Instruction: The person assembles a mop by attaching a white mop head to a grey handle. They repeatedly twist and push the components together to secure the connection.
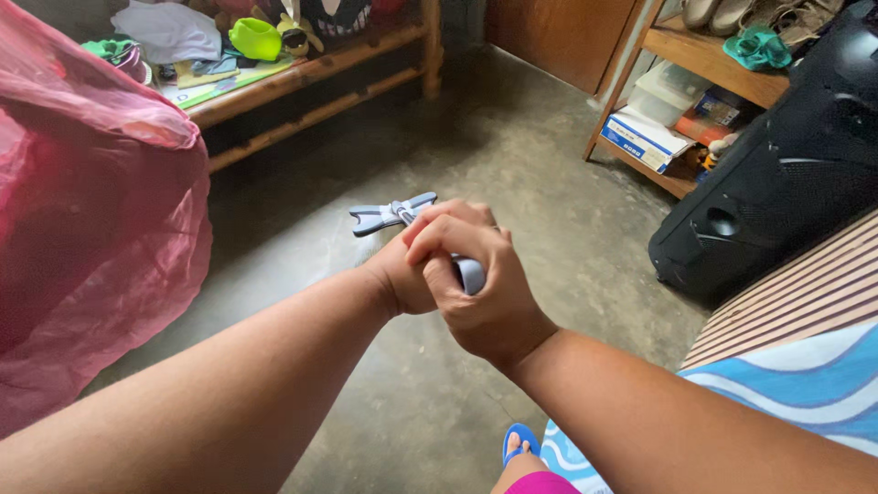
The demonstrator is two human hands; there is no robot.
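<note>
grey-blue tool [430,233] at frame centre, held above the floor, not touching it. forked head with two flat prongs sticks out up-left of the hands; handle end shows between the fingers at lower right. long axis runs from near-right to far-left, head pointing far-left, roughly level. pale bristle-like bit just under the head, too blurred to tell what it is.

left hand [407,274] wrapped round the handle, closed tight. right hand [476,284] clamped over the left and the handle, fingers curled shut. both arms stretched out from the near edge.

floor [512,165]: bare grey concrete, smooth, mottled, a few scuffs. a foot in a blue sandal [519,441] on it at the near edge.

left: large pink plastic sheet [91,229], crumpled, fills the left side. far left: low wooden table [311,73] with clutter on it, a lime-green cup [254,38] among cloths and papers.

far right: wooden shelf [704,55] with shoes on the top level, boxes and a clear container below. right: black speaker [777,174] standing on the floor. near right: slatted wooden surface [796,293] with a blue and white striped cloth [805,384] over it.
</note>
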